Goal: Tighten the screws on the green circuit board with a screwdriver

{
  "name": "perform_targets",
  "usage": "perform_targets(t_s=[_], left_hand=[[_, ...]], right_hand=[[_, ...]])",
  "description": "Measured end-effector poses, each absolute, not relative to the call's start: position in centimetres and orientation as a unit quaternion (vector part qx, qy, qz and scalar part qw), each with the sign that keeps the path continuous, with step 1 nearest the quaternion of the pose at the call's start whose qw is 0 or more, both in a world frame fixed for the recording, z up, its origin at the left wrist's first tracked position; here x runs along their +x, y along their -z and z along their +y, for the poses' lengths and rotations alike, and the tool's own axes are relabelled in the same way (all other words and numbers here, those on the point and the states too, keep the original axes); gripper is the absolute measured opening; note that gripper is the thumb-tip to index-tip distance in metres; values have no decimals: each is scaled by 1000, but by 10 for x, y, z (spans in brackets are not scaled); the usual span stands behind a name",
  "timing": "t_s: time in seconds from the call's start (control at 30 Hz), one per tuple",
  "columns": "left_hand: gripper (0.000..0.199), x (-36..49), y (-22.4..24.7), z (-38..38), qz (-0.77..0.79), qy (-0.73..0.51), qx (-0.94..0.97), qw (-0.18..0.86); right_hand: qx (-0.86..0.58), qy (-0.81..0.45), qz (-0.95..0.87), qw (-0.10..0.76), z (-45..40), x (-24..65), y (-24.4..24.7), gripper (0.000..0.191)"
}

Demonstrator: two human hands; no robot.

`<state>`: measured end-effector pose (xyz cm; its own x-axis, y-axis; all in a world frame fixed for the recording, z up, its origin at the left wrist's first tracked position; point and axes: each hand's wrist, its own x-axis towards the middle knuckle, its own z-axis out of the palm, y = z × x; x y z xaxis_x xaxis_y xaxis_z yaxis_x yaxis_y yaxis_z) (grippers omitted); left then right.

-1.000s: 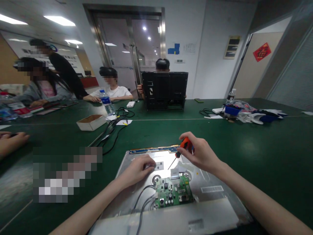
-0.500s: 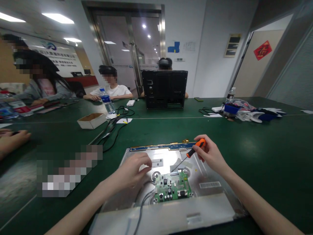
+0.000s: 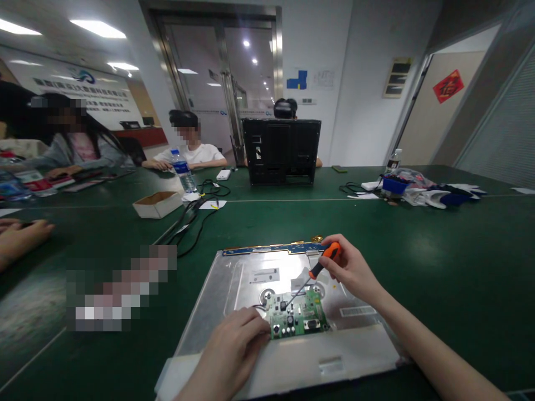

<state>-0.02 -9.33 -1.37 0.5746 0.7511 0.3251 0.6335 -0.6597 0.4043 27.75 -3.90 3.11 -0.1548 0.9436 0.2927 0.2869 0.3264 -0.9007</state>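
Note:
A green circuit board (image 3: pixel 298 314) lies on the metal back of a flat panel (image 3: pixel 209 303). My right hand (image 3: pixel 349 267) holds a screwdriver (image 3: pixel 331 252) with an orange and black handle, its shaft slanting down left over the board. At the board's left edge is my left hand (image 3: pixel 238 340), its fingers curled near the cables there; whether they pinch something is hidden. A blue strip board (image 3: pixel 267 250) runs along the panel's far edge.
An open box (image 3: pixel 157 206), a water bottle (image 3: pixel 183 171) and black cables stand or lie at the left. A black monitor housing (image 3: pixel 282 150) is across the green table. Gloves and a blue box (image 3: pixel 393 185) lie right. Other people sit around; another person's hand shows far left.
My left hand has moved down and toward me, to the board's left edge. My right hand and the screwdriver have shifted slightly left and down, the tip now over the board.

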Motion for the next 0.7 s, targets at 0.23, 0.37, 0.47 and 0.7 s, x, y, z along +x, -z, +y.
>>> perform_targets(t_s=[0.23,0.37,0.47,0.7], left_hand=[[22,-3,23,-95,378,-278,873,129],[24,-2,18,-96,383,-261,874,143],[22,0,13,-97,395,-245,871,158],[17,3,11,-98,417,-232,862,170]], right_hand=[[-461,-344,-676,460,-42,272,-34,31],[-458,-322,-692,455,-41,260,-43,32],[-440,-298,-705,470,-41,244,-50,30],[-416,-308,-680,519,-54,218,-43,28]])
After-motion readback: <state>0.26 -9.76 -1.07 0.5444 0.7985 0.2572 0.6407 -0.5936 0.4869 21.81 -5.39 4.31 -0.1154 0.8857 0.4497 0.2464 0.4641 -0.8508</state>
